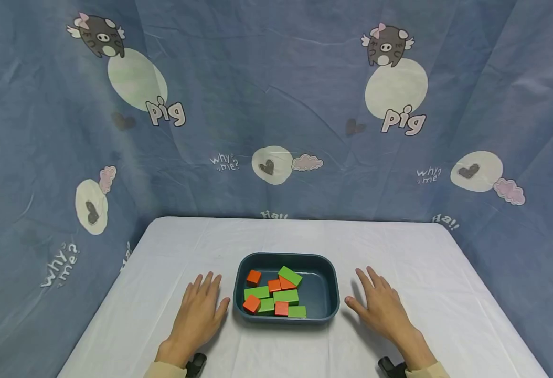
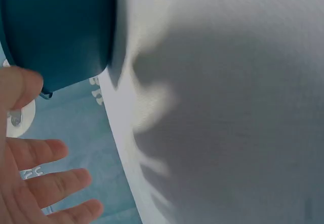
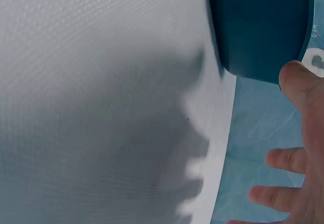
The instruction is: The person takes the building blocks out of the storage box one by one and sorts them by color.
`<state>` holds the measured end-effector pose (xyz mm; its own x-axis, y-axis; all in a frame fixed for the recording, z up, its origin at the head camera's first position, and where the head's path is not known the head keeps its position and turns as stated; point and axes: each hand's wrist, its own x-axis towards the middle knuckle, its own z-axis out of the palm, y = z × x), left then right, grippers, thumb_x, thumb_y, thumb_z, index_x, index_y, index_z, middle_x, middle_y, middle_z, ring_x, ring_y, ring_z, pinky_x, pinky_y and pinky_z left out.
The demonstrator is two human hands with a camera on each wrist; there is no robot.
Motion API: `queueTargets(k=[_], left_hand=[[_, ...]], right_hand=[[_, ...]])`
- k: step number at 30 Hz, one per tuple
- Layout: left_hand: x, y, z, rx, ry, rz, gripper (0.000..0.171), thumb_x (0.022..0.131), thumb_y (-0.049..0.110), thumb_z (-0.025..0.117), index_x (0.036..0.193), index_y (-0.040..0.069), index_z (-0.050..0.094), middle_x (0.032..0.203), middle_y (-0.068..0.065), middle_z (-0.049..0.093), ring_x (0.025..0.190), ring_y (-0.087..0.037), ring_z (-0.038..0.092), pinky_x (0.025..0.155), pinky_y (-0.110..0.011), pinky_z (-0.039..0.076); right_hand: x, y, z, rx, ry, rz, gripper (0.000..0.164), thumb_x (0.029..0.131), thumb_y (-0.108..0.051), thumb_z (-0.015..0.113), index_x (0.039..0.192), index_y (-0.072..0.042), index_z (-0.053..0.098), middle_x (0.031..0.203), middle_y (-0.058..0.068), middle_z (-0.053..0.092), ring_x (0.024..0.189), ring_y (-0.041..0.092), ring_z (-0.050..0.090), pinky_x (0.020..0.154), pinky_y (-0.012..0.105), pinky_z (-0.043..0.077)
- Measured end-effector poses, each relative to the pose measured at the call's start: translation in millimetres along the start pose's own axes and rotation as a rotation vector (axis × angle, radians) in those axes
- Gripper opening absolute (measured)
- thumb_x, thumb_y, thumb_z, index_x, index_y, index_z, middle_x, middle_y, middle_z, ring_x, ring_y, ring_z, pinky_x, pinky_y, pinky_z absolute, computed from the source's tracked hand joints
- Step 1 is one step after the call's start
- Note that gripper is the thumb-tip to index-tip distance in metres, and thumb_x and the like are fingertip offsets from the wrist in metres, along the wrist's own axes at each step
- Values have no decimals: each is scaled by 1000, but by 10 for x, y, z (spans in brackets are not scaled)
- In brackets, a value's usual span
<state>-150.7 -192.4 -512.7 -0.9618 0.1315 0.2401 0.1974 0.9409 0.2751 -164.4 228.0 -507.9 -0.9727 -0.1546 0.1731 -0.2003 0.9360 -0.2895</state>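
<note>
A dark blue rectangular tray [image 1: 321, 291] with rounded corners holds several green blocks [image 1: 286, 297] and several orange blocks [image 1: 254, 277], heaped mostly toward its left side. Just left of the tray, my left hand [image 1: 198, 315] is held with its fingers spread and holds nothing. My right hand [image 1: 384, 310] is on the other side, fingers apart and likewise holding nothing. Both hands cast shadows on the white cloth. In the left wrist view, the tray's outer wall [image 2: 61, 31] shows beyond the thumb; the right wrist view shows the opposite wall [image 3: 260, 29].
A white-covered table [image 1: 276, 352] bears the tray. Behind and beside it hangs a blue curtain [image 1: 276, 105] printed with pigs, hearts and words. Dark wrist straps with devices [image 1: 196, 364] sit at both wrists, near beige sleeves.
</note>
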Motion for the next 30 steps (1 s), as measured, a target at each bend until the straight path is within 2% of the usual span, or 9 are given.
queueTargets(k=[11, 18, 24, 30], left_hand=[[23, 76, 14, -282, 11, -20, 52, 105, 19, 57, 148, -8, 45, 148, -29, 48, 140, -49, 39, 114, -62, 29], [54, 101, 51, -487, 32, -25, 56, 108, 27, 52, 153, -5, 40, 149, -27, 48, 137, -45, 46, 110, -61, 36], [86, 136, 110, -576, 46, -4, 56, 107, 22, 55, 153, -6, 39, 150, -26, 48, 131, -43, 53, 108, -58, 40], [108, 198, 156, -670, -7, -42, 57, 107, 17, 55, 155, -6, 36, 148, -27, 50, 127, -37, 58, 105, -53, 44]], right_hand=[[53, -41, -45, 37, 20, -16, 75, 96, -44, 70, 152, -1, 44, 154, 31, 38, 134, 53, 44, 104, 69, 37], [86, -74, -106, 86, 40, -57, 75, 96, -42, 70, 153, -3, 41, 154, 28, 40, 132, 53, 45, 103, 68, 39], [150, -125, -146, 137, 51, -98, 76, 96, -41, 70, 154, -3, 39, 153, 26, 41, 131, 51, 46, 104, 65, 40], [238, -205, -192, 190, 35, -122, 81, 96, -40, 71, 156, -2, 33, 155, 23, 40, 135, 48, 44, 107, 63, 38]])
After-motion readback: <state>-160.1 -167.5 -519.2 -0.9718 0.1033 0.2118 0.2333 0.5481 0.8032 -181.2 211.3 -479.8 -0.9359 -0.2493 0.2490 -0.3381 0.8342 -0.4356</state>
